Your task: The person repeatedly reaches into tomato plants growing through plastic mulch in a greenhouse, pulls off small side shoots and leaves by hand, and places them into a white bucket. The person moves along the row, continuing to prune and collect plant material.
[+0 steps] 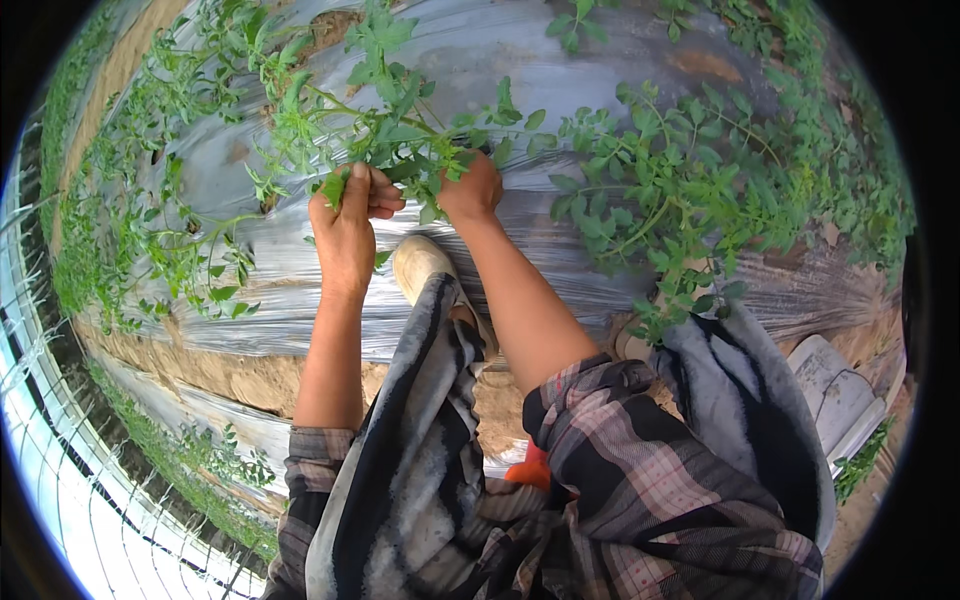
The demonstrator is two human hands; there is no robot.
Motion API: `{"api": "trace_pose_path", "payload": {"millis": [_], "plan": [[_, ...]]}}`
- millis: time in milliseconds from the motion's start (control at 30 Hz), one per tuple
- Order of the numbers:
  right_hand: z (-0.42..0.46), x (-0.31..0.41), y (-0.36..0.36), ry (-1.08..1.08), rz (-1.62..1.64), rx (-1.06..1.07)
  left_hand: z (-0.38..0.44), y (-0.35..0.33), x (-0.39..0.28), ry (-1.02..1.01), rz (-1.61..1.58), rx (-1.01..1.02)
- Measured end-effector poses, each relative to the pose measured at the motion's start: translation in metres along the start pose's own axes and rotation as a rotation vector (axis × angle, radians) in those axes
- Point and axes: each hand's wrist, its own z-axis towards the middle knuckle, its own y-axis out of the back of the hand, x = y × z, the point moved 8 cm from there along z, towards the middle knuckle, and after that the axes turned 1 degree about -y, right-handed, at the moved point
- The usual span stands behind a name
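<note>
Before me a leafy green plant (pixel 405 131), which looks like a tomato plant, sprawls over silvery plastic mulch film (pixel 465 45). My left hand (pixel 352 206) is raised at its near side, with a green leaf (pixel 334 187) held between thumb and fingers; the other fingertips are loosely curled. Close by on the right, my right hand (pixel 472 187) reaches into the plant near its base. Its fingers are curled and partly hidden by leaves, so what they grip cannot be made out.
Another leafy plant (pixel 660 187) spreads to the right, and more plants (pixel 187 232) stand at left. My shoe (pixel 424 262) rests on the film. Bare soil (pixel 247 382) runs along the bed's near edge. A whitish container (pixel 832 390) lies at right; netting (pixel 97 480) hangs at lower left.
</note>
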Motion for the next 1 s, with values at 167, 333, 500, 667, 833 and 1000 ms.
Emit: {"api": "trace_pose_path", "payload": {"millis": [167,333,500,667,833,1000], "plan": [[0.019,-0.015,-0.002,0.072,-0.059,0.113,0.0,-0.011,-0.001,-0.021,0.004,0.055],[0.002,-0.028,-0.023,-0.469,1.331,0.354,-0.003,-0.005,0.001,-0.012,0.024,0.043],[0.005,-0.011,-0.037,-0.794,1.236,0.645,-0.005,-0.013,-0.003,-0.027,0.024,0.066],[0.013,-0.01,-0.047,-0.696,1.115,0.684,-0.008,-0.005,0.002,-0.009,0.029,0.039],[0.023,-0.028,-0.037,-0.084,0.248,0.547,-0.006,-0.008,-0.004,-0.019,0.034,0.041],[-0.004,0.001,0.003,-0.126,0.533,0.279,-0.009,-0.004,-0.005,-0.025,0.029,0.031]]}}
